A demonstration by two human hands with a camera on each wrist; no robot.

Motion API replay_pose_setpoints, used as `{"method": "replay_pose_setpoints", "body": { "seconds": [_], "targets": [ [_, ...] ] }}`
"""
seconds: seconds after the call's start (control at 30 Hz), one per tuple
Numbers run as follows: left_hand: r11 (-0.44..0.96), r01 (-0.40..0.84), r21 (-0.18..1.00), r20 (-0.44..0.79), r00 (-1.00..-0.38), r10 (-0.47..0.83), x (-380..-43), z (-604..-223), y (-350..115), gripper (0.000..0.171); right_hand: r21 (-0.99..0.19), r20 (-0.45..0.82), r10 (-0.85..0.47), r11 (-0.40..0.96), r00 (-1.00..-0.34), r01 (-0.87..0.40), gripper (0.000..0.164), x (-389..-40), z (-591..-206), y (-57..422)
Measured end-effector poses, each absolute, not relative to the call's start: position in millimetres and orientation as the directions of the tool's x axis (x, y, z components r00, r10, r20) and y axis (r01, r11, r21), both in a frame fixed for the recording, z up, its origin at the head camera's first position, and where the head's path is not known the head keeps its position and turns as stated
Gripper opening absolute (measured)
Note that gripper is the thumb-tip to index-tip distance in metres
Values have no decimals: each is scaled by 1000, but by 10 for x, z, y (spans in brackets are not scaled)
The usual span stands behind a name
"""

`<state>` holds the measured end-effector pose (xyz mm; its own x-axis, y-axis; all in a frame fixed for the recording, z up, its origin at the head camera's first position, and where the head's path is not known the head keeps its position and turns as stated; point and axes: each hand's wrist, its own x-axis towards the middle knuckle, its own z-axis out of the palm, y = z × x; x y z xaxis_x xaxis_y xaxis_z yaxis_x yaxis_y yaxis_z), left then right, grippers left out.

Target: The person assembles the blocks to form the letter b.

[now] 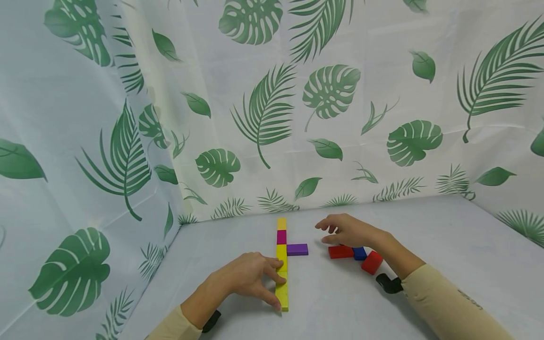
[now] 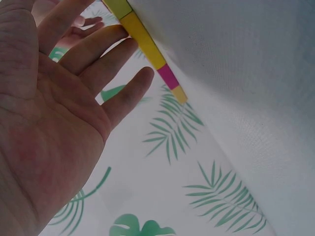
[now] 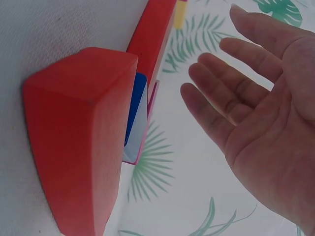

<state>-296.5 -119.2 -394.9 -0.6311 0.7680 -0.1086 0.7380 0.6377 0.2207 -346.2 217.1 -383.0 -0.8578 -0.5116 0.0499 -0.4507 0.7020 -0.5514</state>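
I have the left hand [image 1: 250, 275] over smooth, oblong yellow blocks [image 1: 284, 291] lined up on the fabric-textured tabletop [image 1: 323, 297], its fingers spread and gripping nothing, a flat purple block [image 1: 297, 250] abutting the row. The right hand [image 1: 350, 231] hovers, fingers loosely open and unladen, near glossy red blocks [image 1: 341, 252] and a blue block [image 1: 360, 254].

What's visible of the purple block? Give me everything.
The purple block is a plain, smooth-looking oblong, material unclear. It lies flat on the pale table, long side running left to right in the head view. Its left end appears to meet the yellow block just below the magenta block. Neither the left hand nor the right hand touches it.
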Motion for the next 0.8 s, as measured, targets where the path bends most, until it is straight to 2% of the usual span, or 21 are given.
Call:
{"method": "replay_pose_setpoints", "body": {
  "seconds": [0.43,0.8],
  "targets": [
    [642,732,228,-102,-638,764,-2972,-3964,-1190,60,-510,33,-571,697,-821,-505,40,-3429,-3819,2212],
    [641,734,225,-102,-636,765,-2983,-3972,-1195,59,-520,-8,-561,710,-828,-476,40,-3406,-3821,2229]
  ]
}}
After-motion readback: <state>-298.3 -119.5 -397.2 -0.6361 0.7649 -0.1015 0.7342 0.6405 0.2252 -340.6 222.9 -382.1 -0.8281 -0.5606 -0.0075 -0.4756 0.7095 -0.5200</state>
